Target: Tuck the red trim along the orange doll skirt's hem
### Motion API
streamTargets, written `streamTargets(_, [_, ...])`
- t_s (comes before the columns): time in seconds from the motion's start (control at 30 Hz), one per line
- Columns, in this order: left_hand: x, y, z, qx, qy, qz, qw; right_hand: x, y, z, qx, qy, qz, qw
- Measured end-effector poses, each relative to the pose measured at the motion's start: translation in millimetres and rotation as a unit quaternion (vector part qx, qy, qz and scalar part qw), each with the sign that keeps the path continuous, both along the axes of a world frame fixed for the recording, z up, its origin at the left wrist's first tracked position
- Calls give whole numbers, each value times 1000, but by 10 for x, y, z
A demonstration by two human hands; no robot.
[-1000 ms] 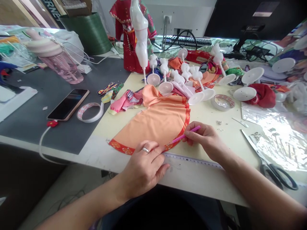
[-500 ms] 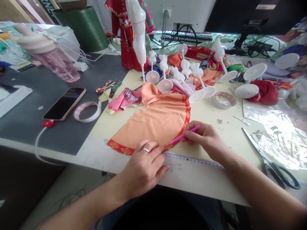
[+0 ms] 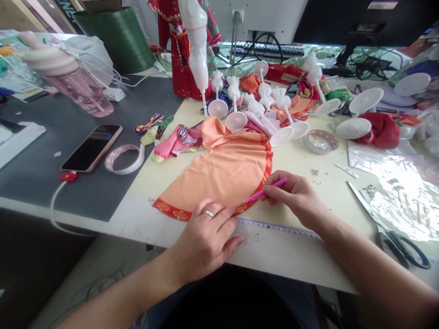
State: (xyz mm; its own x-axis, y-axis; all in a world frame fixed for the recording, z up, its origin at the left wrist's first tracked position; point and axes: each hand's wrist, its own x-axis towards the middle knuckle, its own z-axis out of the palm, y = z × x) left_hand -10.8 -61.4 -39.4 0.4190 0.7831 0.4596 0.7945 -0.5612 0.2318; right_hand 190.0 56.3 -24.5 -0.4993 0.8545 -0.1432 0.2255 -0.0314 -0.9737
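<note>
A small orange doll's dress (image 3: 222, 173) with a red patterned hem lies spread out on the cream mat (image 3: 140, 192). My left hand (image 3: 206, 240), a ring on one finger, rests flat over the hem at the front edge, its fingers extended. A thin pink pen-like stick (image 3: 267, 190) is pinched between the thumb and fingers of my right hand (image 3: 291, 194). Its tip points left and lies at the red hem, close to my left fingertips. Along the table's front edge runs a white ruler (image 3: 277, 227), its left end under my left hand.
Black-handled scissors (image 3: 387, 228) and a shiny plastic bag (image 3: 408, 196) lie to the right. Tape rolls (image 3: 124, 160) and a phone (image 3: 92, 148) are at the left. White doll stands (image 3: 236, 119) and a red doll garment (image 3: 187, 59) stand behind the dress.
My right hand and the pink stick have shifted very slightly to the right, the tip still at the hem. My left hand stays in place.
</note>
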Motion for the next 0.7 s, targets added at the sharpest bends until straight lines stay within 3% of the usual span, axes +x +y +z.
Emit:
streamTargets(0.23, [-10, -14, -12, -6, 9, 3, 1000, 31, -39, 64, 59, -19, 3, 998])
streamTargets(0.5, [-16, -19, -23, -25, 11, -5, 1000, 46, -121, 102, 233, -60, 70, 968])
streamTargets(0.7, [-21, -16, -17, -33, 9, -2, 999, 65, -122, 101, 259, -57, 91, 960])
